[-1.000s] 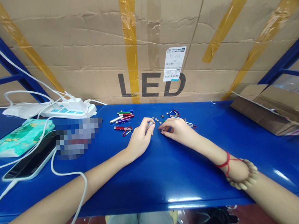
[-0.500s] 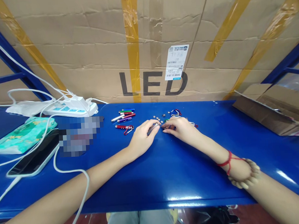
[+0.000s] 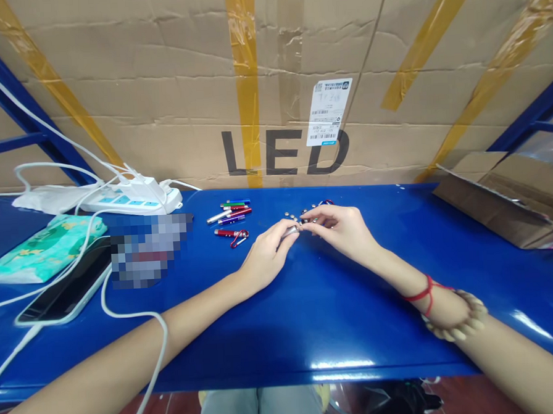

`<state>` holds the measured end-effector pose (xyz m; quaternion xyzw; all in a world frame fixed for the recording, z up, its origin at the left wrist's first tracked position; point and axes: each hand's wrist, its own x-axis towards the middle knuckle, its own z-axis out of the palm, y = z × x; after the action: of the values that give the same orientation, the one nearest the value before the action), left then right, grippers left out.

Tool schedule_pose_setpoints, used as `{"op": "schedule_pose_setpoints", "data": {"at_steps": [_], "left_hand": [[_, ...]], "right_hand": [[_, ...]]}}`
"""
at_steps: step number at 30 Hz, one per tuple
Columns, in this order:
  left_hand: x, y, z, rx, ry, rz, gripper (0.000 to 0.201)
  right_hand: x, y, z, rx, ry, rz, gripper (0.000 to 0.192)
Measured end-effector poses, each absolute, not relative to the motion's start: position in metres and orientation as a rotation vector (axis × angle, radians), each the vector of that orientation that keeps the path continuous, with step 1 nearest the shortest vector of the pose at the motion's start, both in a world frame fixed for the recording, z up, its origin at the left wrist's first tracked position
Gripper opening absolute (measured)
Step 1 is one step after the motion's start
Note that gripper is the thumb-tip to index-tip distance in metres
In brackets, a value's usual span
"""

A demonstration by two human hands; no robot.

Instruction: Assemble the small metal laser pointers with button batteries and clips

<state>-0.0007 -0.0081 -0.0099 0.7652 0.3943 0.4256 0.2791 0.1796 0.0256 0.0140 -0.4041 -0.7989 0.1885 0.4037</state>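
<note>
- Small silver tube (image 3: pixel 289 233) sitting above the blue table (image 3: pixel 309 304) at centre, pinched between thumb and fingers of the left hand (image 3: pixel 265 257).
- Right hand (image 3: pixel 340 228) closing fingertips at the tube's far end; what it is pinching is too small to tell.
- Button cells (image 3: pixel 292 216) lying loose just behind the hands; count unclear.
- Five or so coloured mini torches (image 3: pixel 230 214) lying left of the hands.
- Cardboard box (image 3: pixel 160 102) behind reading "LED"; white label (image 3: pixel 329 112) unreadable.
- One power strip (image 3: pixel 132 201), one phone (image 3: pixel 63 292).
</note>
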Motion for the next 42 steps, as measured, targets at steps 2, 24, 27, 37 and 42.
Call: {"op": "schedule_pose_setpoints", "data": {"at_steps": [2,24,27,37,42], "left_hand": [[-0.001,-0.009,-0.010,1.998,1.066,1.140,0.015],[-0.002,-0.006,-0.014,2.256,1.023,1.218,0.018],[-0.002,-0.006,-0.016,2.301,0.943,1.244,0.020],[-0.006,-0.007,-0.016,2.477,0.819,1.081,0.026],[-0.007,-0.007,-0.016,2.495,0.809,1.059,0.026]], "right_hand": [[0.179,0.025,0.016,-1.016,-1.924,0.546,0.029],[0.180,0.027,0.017,-0.964,-1.895,1.016,0.027],[0.181,0.027,0.019,-1.069,-1.859,1.146,0.028],[0.188,0.030,0.018,-1.094,-2.000,1.274,0.025],[0.185,0.025,0.018,-1.103,-1.967,1.245,0.028]]}}
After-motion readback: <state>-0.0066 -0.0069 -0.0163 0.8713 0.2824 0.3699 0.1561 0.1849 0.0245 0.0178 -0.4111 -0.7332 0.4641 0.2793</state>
